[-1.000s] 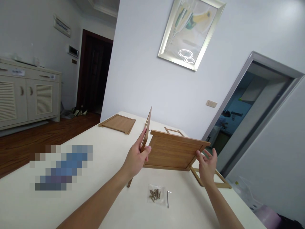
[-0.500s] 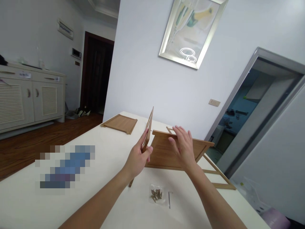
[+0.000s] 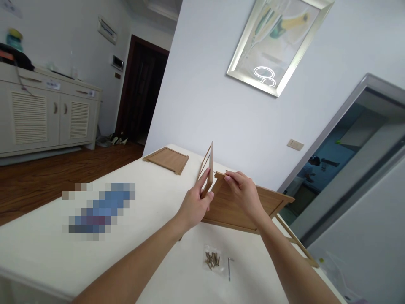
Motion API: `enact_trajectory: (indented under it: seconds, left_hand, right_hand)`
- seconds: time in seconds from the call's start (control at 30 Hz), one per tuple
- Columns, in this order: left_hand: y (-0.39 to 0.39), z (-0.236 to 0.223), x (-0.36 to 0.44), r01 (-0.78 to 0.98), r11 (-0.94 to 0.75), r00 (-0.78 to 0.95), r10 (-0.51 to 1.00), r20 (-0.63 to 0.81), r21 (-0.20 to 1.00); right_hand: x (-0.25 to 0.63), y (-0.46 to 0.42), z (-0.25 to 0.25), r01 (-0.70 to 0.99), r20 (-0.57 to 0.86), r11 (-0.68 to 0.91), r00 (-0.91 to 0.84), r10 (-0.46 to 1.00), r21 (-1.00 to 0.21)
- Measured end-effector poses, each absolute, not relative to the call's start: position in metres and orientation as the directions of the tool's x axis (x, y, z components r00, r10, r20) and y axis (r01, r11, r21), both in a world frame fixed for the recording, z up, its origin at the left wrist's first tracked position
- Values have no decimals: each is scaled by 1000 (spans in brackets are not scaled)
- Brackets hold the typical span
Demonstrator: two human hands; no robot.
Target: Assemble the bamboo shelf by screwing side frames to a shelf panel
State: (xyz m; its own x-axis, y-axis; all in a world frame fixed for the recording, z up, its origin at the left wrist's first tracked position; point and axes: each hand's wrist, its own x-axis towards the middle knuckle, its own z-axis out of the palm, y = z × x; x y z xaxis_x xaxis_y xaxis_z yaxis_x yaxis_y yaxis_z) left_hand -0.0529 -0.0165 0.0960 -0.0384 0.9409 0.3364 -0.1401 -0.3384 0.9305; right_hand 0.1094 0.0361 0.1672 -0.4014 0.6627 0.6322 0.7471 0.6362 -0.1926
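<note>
My left hand (image 3: 193,207) is closed around a narrow wooden frame (image 3: 211,164), held upright and seen nearly edge-on. Just right of it, a wooden panel (image 3: 232,213) with raised rails stands tilted on the table. My right hand (image 3: 245,191) pinches the panel's top rail near its left end, fingertips close to the frame; part of the rail is hidden behind that hand. In front of the panel lie a clear bag of screws (image 3: 212,259) and an L-shaped hex key (image 3: 229,269).
Another wooden panel (image 3: 167,160) lies flat at the table's far left. A slatted wooden frame (image 3: 305,245) rests near the right edge, partly behind the standing panel. A pixelated blue item (image 3: 103,207) is on the left of the white table (image 3: 152,192).
My right hand, open above the panel's top edge before, has moved left and closed on the rail's left end. The left hand keeps its frame. The whole view has shifted slightly.
</note>
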Motion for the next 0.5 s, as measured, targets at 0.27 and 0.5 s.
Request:
enact_trajectory:
  seconds: [0.27, 0.5]
  left_hand:
    - [-15, 94, -54, -194, -358, -51, 934, 355, 913]
    - [-17, 97, -52, -152, -343, -48, 939, 340, 927]
  right_hand:
    - [108, 40, 167, 743, 641, 633, -381, 667, -217]
    - [109, 41, 165, 741, 649, 638, -383, 657, -209]
